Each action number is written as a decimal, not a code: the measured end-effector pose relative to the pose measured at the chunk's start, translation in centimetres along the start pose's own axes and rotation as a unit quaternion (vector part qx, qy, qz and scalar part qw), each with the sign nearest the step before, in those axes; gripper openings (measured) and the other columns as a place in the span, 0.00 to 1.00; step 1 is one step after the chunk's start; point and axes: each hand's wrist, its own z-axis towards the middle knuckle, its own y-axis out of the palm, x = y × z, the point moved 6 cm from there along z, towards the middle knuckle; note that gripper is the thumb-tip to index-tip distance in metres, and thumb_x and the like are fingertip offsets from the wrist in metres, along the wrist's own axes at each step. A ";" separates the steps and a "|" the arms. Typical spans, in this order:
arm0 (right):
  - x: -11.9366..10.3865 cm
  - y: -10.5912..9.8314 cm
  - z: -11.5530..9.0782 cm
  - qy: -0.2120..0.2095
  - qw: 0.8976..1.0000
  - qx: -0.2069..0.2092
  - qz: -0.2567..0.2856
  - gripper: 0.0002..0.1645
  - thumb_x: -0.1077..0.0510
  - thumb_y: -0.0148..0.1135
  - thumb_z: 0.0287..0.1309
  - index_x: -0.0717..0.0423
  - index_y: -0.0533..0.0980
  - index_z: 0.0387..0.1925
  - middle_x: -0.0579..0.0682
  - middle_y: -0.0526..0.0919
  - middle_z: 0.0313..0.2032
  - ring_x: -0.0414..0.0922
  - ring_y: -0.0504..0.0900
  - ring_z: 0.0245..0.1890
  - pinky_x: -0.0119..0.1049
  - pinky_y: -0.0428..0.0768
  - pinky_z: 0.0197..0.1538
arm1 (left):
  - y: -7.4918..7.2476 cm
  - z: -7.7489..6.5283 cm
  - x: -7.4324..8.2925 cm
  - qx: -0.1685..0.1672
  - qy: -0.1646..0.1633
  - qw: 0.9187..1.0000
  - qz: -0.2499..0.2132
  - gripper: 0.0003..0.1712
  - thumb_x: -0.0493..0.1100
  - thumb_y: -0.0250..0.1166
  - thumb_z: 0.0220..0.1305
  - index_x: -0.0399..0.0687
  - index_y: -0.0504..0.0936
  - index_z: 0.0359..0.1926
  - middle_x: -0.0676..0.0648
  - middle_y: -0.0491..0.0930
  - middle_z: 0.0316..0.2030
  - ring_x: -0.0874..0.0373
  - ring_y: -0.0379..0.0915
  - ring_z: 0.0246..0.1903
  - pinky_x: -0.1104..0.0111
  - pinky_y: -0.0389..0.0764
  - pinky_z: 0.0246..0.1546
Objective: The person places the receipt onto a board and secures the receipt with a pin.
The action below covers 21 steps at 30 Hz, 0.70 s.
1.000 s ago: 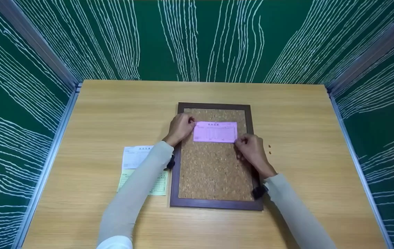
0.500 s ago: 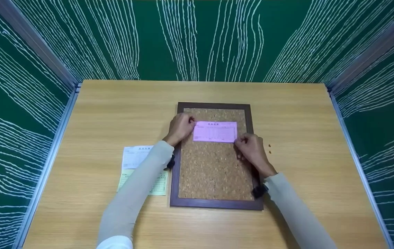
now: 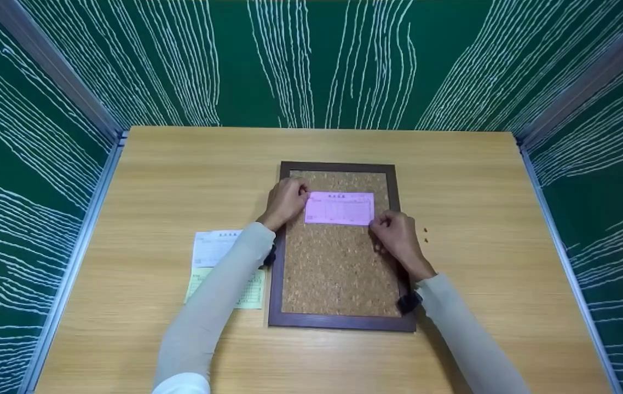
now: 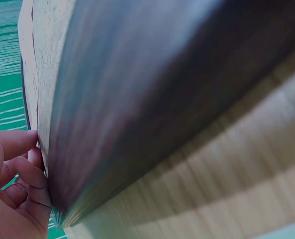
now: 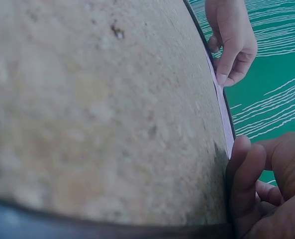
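A pink printed slip (image 3: 339,208) lies across the upper part of a cork board (image 3: 339,273) with a dark brown frame. My left hand (image 3: 285,200) pinches the slip's upper left corner, its wrist over the left frame edge. At the lower right corner, my right hand (image 3: 397,234) pinches the slip between thumb and fingers. From the right wrist view, the slip (image 5: 221,102) shows as a thin strip, the left hand (image 5: 235,45) at its far end. In the left wrist view the dark frame (image 4: 127,99) fills the middle, with curled fingers (image 4: 30,172) beside it.
Left of the board lie a white slip (image 3: 213,249) and a green slip (image 3: 251,290), partly covered by the left sleeve. Two tiny brownish bits (image 3: 426,235) rest on the wooden table (image 3: 481,219) near the right hand. Green panels with white lines (image 3: 319,65) enclose the table.
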 end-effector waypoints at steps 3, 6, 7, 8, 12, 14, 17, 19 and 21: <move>0.0 0.1 -0.1 0.002 1.000 -0.003 0.003 0.08 0.63 0.62 0.69 0.64 0.82 0.34 0.53 0.84 0.19 0.42 0.81 0.12 0.31 0.78 0.14 | 0.1 0.0 0.0 -0.002 -0.004 1.000 0.000 0.07 0.36 0.66 0.77 0.42 0.91 0.46 0.46 0.87 0.40 0.56 0.78 0.38 0.62 0.79 0.39; 0.0 0.0 -0.1 0.004 1.000 -0.004 -0.001 0.08 0.63 0.63 0.69 0.63 0.82 0.34 0.53 0.84 0.20 0.42 0.81 0.12 0.30 0.78 0.15 | 0.1 0.0 -0.1 -0.005 -0.007 1.000 -0.003 0.08 0.35 0.66 0.77 0.41 0.91 0.47 0.46 0.87 0.40 0.55 0.78 0.38 0.61 0.79 0.39; 0.0 0.0 -0.1 0.006 1.000 -0.004 -0.001 0.08 0.63 0.63 0.70 0.63 0.82 0.34 0.53 0.84 0.20 0.43 0.81 0.13 0.30 0.78 0.15 | 0.1 -0.1 -0.1 -0.005 -0.007 1.000 -0.003 0.08 0.35 0.66 0.77 0.41 0.91 0.47 0.46 0.87 0.41 0.55 0.78 0.38 0.61 0.79 0.39; 0.0 0.0 -0.1 0.008 1.000 -0.006 -0.001 0.08 0.63 0.63 0.70 0.63 0.81 0.34 0.54 0.84 0.20 0.43 0.81 0.13 0.30 0.78 0.15 | 0.1 0.0 -0.1 -0.006 -0.007 1.000 -0.003 0.08 0.35 0.65 0.77 0.41 0.91 0.47 0.45 0.88 0.41 0.55 0.78 0.39 0.61 0.80 0.40; 0.0 0.0 -0.2 0.009 1.000 -0.007 -0.001 0.08 0.62 0.64 0.71 0.63 0.81 0.34 0.54 0.84 0.20 0.43 0.82 0.13 0.32 0.79 0.15 | 0.0 -0.1 0.0 -0.008 -0.006 1.000 -0.001 0.08 0.36 0.65 0.78 0.41 0.91 0.48 0.45 0.88 0.42 0.55 0.78 0.39 0.62 0.80 0.41; -0.1 0.0 -0.2 0.009 1.000 -0.008 0.001 0.08 0.62 0.65 0.71 0.63 0.81 0.34 0.54 0.84 0.20 0.44 0.82 0.13 0.33 0.80 0.15 | 0.0 -0.1 0.0 -0.008 -0.006 1.000 0.000 0.08 0.36 0.65 0.78 0.41 0.91 0.48 0.45 0.88 0.42 0.55 0.79 0.40 0.62 0.80 0.41; -0.1 -0.1 -0.3 0.009 1.000 -0.010 0.008 0.09 0.62 0.65 0.72 0.63 0.81 0.34 0.54 0.84 0.20 0.44 0.82 0.13 0.33 0.81 0.16 | 0.1 -0.1 0.0 -0.009 -0.007 1.000 0.000 0.08 0.36 0.66 0.78 0.41 0.91 0.48 0.45 0.88 0.42 0.56 0.78 0.39 0.63 0.80 0.40; -0.2 -0.2 -0.5 0.010 1.000 -0.012 0.020 0.09 0.62 0.65 0.72 0.63 0.81 0.34 0.55 0.85 0.20 0.44 0.83 0.14 0.33 0.81 0.16 | 0.1 -0.2 0.0 -0.009 -0.007 1.000 0.000 0.08 0.36 0.66 0.78 0.41 0.91 0.48 0.45 0.88 0.42 0.56 0.78 0.39 0.64 0.79 0.40; -0.2 -0.4 -0.6 0.010 0.999 -0.011 0.028 0.09 0.63 0.65 0.72 0.64 0.82 0.34 0.55 0.85 0.20 0.44 0.83 0.14 0.33 0.81 0.16 | 0.0 -0.2 0.0 -0.009 -0.005 1.000 0.000 0.08 0.37 0.66 0.78 0.41 0.91 0.47 0.45 0.88 0.42 0.55 0.79 0.39 0.64 0.79 0.39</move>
